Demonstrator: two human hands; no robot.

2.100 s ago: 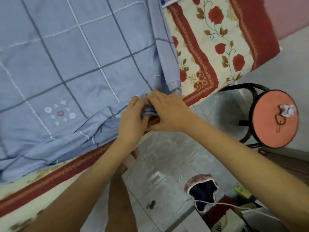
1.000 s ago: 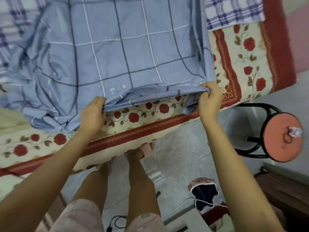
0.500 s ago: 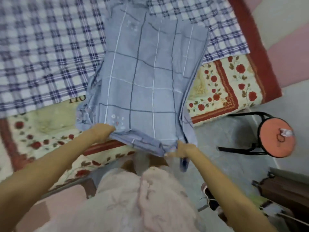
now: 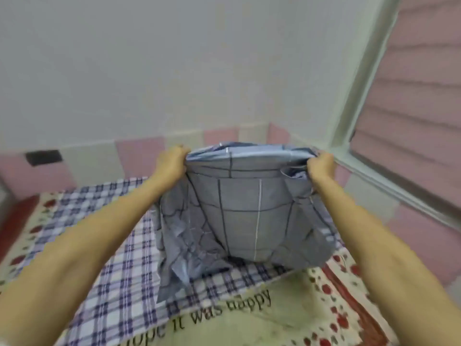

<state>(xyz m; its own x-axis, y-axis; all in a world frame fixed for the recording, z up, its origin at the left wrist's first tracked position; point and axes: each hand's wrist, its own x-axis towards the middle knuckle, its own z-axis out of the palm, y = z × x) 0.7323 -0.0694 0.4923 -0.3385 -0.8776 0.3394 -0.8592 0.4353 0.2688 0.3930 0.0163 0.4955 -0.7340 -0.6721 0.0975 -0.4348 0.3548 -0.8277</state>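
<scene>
A grey-blue sheet with a dark and white grid pattern (image 4: 249,216) hangs in the air in front of me, folded over at its top edge. My left hand (image 4: 172,162) grips the top left corner of the sheet. My right hand (image 4: 320,166) grips the top right corner. Both arms are stretched forward and raised. The sheet's lower part bunches and rests on the bed below.
Under the sheet lies a blue-and-white plaid cloth (image 4: 117,275) on a cream bed cover with red roses and printed words (image 4: 287,318). A white wall with pink tiles (image 4: 139,153) stands behind. A window with a pink blind (image 4: 411,103) is at the right.
Both hands have lifted the sheet's near edge from low over the bed to chest height, so it now hangs. My view has tilted up from the floor and stool to the wall.
</scene>
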